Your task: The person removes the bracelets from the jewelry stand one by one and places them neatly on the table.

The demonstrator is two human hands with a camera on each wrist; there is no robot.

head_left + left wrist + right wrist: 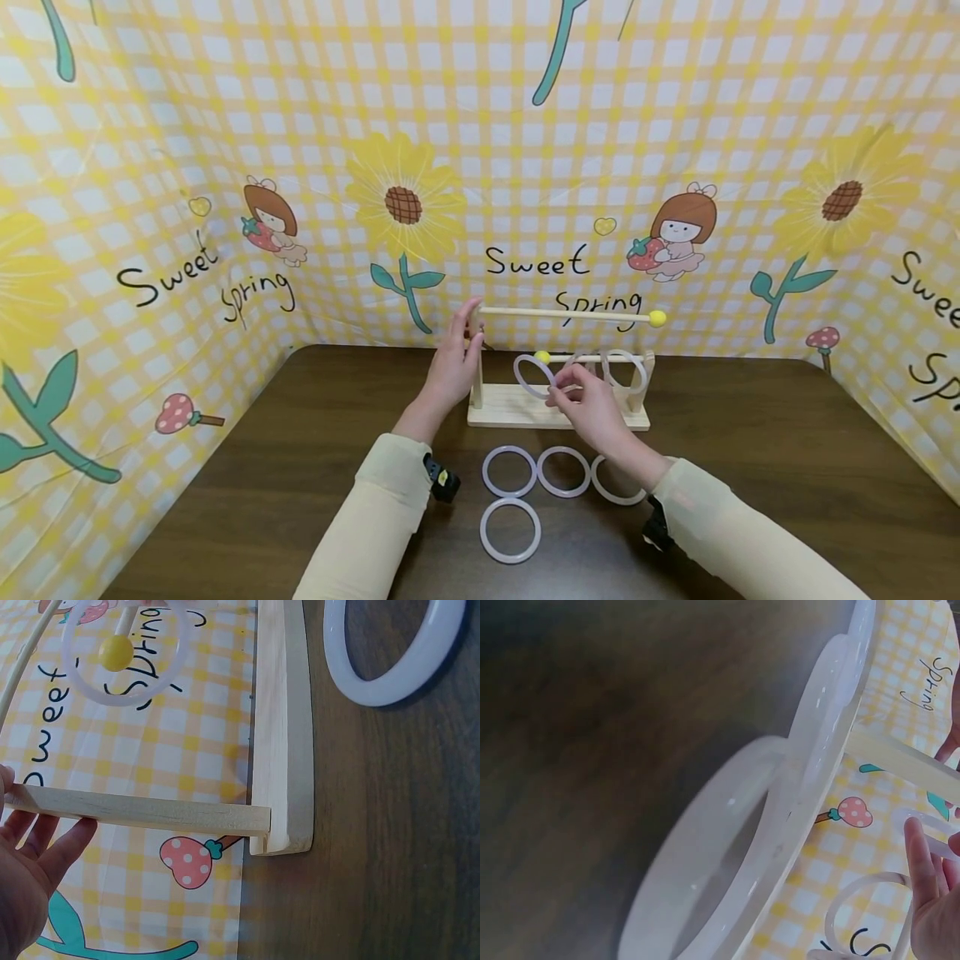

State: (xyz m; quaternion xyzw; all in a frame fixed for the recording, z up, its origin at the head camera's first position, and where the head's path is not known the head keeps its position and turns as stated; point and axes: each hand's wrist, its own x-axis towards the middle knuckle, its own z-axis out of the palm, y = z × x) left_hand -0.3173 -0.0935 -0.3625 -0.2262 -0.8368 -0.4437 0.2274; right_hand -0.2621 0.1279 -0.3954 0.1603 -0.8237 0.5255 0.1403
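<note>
A wooden stand (558,418) has two posts, each bearing a horizontal rod tipped with a yellow ball. My left hand (453,362) grips the upper part of its left post (150,808), thumb on one side and fingers on the other. Between thumb and fingers, my right hand (592,408) pinches a whitish ring (522,387) beside the yellow ball (542,357) of the lower rod. Whether that ring encircles the ball I cannot tell. Toward the right post, pale rings (627,392) hang on the lower rod, partly hidden by my right hand.
Several whitish rings (510,559) lie on the dark wooden table (255,500) in front of the stand; my right forearm partly covers one. The upper rod (562,313) reaches right from the left post. A yellow checked cloth (337,275) hangs behind and at both sides.
</note>
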